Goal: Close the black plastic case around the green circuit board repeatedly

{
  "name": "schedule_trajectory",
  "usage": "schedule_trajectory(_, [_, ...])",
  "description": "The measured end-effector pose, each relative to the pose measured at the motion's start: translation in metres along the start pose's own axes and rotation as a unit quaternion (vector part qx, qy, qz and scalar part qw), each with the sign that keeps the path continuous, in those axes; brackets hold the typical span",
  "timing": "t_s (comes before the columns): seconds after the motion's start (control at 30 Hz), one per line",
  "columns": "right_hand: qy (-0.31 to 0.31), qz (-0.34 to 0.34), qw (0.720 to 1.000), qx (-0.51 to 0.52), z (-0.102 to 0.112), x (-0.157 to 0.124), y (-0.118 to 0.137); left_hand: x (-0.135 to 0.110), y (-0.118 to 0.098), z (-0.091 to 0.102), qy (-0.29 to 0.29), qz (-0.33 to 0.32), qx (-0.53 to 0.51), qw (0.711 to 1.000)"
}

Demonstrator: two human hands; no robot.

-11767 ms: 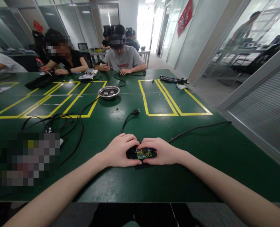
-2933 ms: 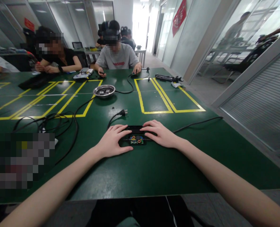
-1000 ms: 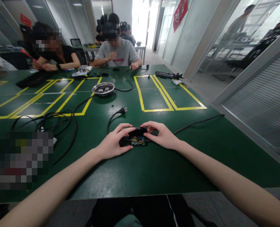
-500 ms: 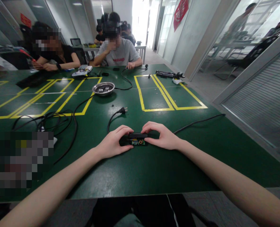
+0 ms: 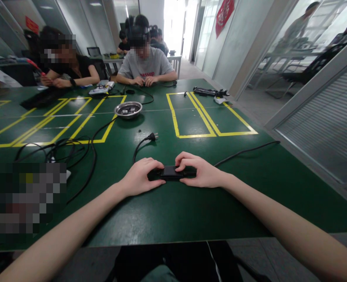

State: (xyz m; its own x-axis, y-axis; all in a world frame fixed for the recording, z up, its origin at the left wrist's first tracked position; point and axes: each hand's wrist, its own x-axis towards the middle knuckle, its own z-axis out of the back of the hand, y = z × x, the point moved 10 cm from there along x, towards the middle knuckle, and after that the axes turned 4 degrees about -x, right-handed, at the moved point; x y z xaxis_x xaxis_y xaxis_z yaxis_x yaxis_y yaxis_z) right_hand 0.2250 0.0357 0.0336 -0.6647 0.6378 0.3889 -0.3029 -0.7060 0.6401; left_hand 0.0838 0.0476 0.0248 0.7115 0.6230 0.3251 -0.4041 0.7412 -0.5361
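Note:
A small black plastic adapter box (image 5: 169,172) lies on the green table (image 5: 173,211) in front of me, its black lid covering the top. My left hand (image 5: 140,178) grips its left end with curled fingers. Its right end is gripped by my right hand (image 5: 199,172), fingers bent over the lid. A black cable with a plug (image 5: 152,136) runs from the box's left side toward the table's middle. Another black cable (image 5: 246,150) leads off to the right.
A metal bowl (image 5: 128,109) with small parts stands farther back among yellow taped rectangles (image 5: 191,117). Tangled black cables (image 5: 64,150) lie at the left. Two people sit at the far side, working with their hands. A black tool (image 5: 208,92) lies at the back right.
The black lid has come down over the green circuit board, which no longer shows. Both my hands have closed in on the box's ends.

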Motion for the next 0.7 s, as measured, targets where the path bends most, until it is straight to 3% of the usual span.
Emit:
schedule_trajectory(0.2, [0.023, -0.014, 0.999, -0.028, -0.002, 0.0, -0.002, 0.001, -0.002, 0.002, -0.011, 0.001, 0.005, 1.0])
schedule_trajectory(0.4, [0.028, -0.049, 0.988, -0.147, -0.01, 0.002, -0.008, 0.003, -0.003, 0.001, -0.008, 0.011, 0.014, 1.0])
schedule_trajectory(0.7, [0.052, -0.027, 0.973, -0.223, -0.021, 0.005, -0.007, 0.003, -0.007, -0.007, 0.006, 0.007, 0.042, 0.999])
